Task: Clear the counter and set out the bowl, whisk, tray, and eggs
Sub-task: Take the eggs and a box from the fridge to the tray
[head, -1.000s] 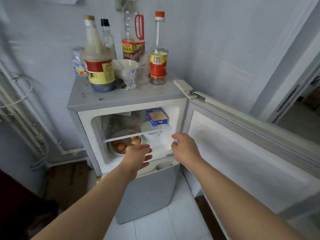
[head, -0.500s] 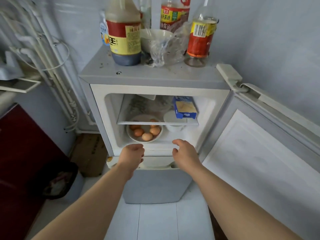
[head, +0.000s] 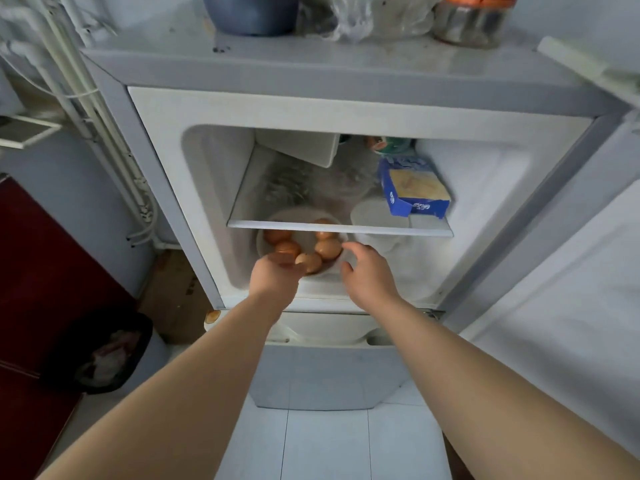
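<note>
Several brown eggs (head: 327,249) lie in a white bowl (head: 260,245) on the floor of the open fridge compartment, under a glass shelf (head: 339,228). My left hand (head: 275,277) reaches in at the bowl's front rim, its fingertips against the nearest egg; the hand is blurred and no grip shows. My right hand (head: 369,275) hovers at the bowl's right rim with fingers loosely bent and nothing in it. Part of the bowl is hidden behind the shelf edge and my left hand.
On the shelf sit a blue box (head: 412,188) and a white round container (head: 377,213). The fridge door (head: 571,271) stands open to the right. Bottles and a plastic bag (head: 349,19) stand on the fridge top. A black bin (head: 104,351) sits on the floor at left.
The view has dropped and moved closer to the fridge. Both hands have gone from the compartment's front edge inward to the bowl of eggs.
</note>
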`<state>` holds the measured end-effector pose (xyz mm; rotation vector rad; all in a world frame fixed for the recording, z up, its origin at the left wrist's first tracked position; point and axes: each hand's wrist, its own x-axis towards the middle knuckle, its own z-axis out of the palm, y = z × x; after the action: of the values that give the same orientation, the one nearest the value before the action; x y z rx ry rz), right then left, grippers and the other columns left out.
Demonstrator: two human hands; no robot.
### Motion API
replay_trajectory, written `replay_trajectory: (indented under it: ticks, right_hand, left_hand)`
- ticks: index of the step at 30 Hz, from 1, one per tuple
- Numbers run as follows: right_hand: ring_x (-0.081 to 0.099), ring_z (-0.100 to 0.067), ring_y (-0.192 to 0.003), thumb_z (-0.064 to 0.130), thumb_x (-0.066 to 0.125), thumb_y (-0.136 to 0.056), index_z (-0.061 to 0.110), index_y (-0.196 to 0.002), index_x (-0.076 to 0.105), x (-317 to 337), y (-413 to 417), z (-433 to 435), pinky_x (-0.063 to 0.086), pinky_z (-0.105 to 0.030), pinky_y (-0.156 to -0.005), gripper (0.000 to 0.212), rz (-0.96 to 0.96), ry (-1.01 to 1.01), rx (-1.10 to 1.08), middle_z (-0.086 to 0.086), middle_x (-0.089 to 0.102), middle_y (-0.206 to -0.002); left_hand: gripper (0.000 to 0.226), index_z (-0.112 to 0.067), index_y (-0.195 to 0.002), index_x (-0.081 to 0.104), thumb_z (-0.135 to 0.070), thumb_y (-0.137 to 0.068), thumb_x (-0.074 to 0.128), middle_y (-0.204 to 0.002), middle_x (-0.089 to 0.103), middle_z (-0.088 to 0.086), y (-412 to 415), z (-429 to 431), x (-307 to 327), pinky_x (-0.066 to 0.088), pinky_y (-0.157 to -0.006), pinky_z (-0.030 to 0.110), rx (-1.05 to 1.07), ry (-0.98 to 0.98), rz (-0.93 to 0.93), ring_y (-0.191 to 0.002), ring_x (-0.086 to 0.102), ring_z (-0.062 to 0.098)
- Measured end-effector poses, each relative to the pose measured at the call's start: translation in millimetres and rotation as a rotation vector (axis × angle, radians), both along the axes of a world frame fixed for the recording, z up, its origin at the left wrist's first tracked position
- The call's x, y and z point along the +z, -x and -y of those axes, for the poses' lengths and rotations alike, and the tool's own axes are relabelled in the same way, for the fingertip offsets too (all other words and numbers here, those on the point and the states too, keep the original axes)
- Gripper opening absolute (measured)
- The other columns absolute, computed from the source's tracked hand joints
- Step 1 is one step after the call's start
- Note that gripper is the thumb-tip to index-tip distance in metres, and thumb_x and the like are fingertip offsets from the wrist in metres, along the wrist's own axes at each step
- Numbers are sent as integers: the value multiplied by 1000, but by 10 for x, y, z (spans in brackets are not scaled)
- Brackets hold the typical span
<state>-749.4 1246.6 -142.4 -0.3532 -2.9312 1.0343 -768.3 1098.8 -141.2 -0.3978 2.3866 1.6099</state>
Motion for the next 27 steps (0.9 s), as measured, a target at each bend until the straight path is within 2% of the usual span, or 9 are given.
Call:
replay_trajectory:
  ticks: [2,5,7,11,16,19,23,25,27]
  right_hand:
    - [51,-26,-122,18,51,-94,17,-133,52,-98,146,-1,40,-31,-99,40,-15,-33,21,-8,56,-133]
    - [51,-28,-122,16,54,-92,18,-134,52,-246,346,8,42,-35,-102,41,-30,-78,49,-8,56,-134]
    - [51,-28,-122,13,54,-91,21,-134,53,-310,448,19,42,-36,-103,43,-41,-77,62,-8,55,-135]
    - [51,-29,-121,11,55,-87,24,-132,54,-396,594,36,42,-35,-102,47,-51,-99,117,-8,57,-132]
    - [57,-26,-111,6,58,-80,25,-125,59,-420,706,33,46,-35,-97,49,-65,-42,127,-2,64,-120]
    - [57,-26,-110,8,61,-78,25,-122,61,-414,738,5,46,-36,-96,46,-61,-66,145,-1,64,-118]
    - [50,-25,-120,10,62,-81,28,-132,52,-413,748,-9,38,-37,-105,55,-8,-174,184,1,59,-127]
    - [50,-27,-121,11,60,-82,28,-132,52,-421,748,8,37,-40,-106,53,-18,-178,175,0,59,-128]
    - [49,-26,-123,13,58,-84,27,-133,50,-416,751,19,35,-40,-107,51,-18,-245,196,1,59,-128]
  left_hand:
    - [20,-6,-91,68,-25,-87,63,-65,50,-4,133,-28,-112,34,-57,25,-48,79,-48,-65,42,19]
    - [20,-15,-90,68,-33,-82,65,-80,66,-1,300,-56,-288,44,-77,29,-100,152,-103,-80,58,24]
    - [23,-20,-89,67,-41,-78,65,-84,69,-3,376,-73,-365,40,-89,37,-99,249,-104,-87,61,25]
    - [25,-22,-85,61,-46,-78,61,-70,56,-10,461,-130,-391,21,-77,34,-119,448,-142,-72,50,20]
    - [25,-27,-93,61,-47,-79,56,-64,48,-15,526,-168,-466,20,-80,33,-143,533,-146,-63,41,8]
    - [23,-31,-95,58,-48,-80,54,-72,54,-14,528,-154,-450,21,-81,34,-186,576,-142,-75,48,17]
    - [20,-33,-94,56,-49,-83,49,-91,55,-17,511,-127,-460,21,-84,34,-246,618,-140,-88,47,17]
    - [27,-32,-103,57,-49,-84,49,-98,56,-17,516,-112,-480,24,-86,36,-268,621,-139,-97,51,18]
    - [38,-29,-113,58,-52,-84,50,-110,61,-10,543,-90,-513,31,-96,43,-289,585,-144,-111,54,22]
